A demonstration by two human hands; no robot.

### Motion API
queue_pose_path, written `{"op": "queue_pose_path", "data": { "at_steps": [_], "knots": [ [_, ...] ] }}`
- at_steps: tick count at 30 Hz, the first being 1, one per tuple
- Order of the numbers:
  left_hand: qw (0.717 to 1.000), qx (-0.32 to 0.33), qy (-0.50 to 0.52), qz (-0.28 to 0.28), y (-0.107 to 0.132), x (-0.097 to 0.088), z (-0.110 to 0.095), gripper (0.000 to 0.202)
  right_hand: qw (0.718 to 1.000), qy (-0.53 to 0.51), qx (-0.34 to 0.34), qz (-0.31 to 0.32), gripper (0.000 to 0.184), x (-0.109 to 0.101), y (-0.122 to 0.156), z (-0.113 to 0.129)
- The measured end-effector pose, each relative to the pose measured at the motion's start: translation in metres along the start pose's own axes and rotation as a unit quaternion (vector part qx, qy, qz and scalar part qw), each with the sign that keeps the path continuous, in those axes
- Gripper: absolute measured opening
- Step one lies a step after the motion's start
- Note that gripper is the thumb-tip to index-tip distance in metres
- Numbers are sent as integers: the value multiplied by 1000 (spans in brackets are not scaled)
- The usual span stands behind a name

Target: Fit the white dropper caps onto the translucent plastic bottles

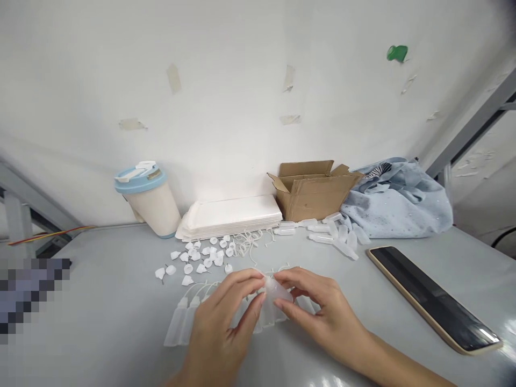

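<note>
Over the middle of the counter [102, 317], just above a row of bottles [174, 327], both hands meet on one small translucent bottle [278, 291]. The right hand [316, 301] grips its body between thumb and fingers; the left hand [228, 312] pinches at its neck end, thumb and fingertips drawn close together. Whether the left fingertips also hold a small part cannot be told, as they cover the neck.

The step in hand looks like fitting or seating something at the neck: the bottles in the row have pale tops with thin curved strips coming off them. Behind the hands lie loose white caps [218, 260], with a tangle of pale strips [244, 243] just to their right, while loose bottles [321, 238] are scattered farther right, in front of the cardboard box [318, 199].

The next move seems to call for a steady right grip that does not squash the soft-looking body, with the left fingers pressing or turning in line with the neck. A skewed push could leave the part crooked. The hands are also close above the row, so a low wrist might nudge those bottles.
</note>
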State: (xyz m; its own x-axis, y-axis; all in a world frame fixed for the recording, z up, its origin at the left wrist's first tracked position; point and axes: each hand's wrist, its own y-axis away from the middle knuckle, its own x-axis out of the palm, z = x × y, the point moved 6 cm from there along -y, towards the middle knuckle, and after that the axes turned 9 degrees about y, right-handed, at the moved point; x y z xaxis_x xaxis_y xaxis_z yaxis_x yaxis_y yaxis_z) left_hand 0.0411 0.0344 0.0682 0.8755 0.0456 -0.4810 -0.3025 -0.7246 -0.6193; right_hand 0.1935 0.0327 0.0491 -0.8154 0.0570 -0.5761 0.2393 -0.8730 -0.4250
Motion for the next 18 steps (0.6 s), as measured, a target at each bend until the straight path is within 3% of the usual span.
{"op": "queue_pose_path", "data": {
  "at_steps": [8,18],
  "knots": [
    [995,97,-6,13,7,7,-7,35,999,24,-30,-23,34,-3,-1,5],
    [987,156,-7,44,12,18,-12,53,1000,4,14,-21,31,-5,-3,1]
  ]
}}
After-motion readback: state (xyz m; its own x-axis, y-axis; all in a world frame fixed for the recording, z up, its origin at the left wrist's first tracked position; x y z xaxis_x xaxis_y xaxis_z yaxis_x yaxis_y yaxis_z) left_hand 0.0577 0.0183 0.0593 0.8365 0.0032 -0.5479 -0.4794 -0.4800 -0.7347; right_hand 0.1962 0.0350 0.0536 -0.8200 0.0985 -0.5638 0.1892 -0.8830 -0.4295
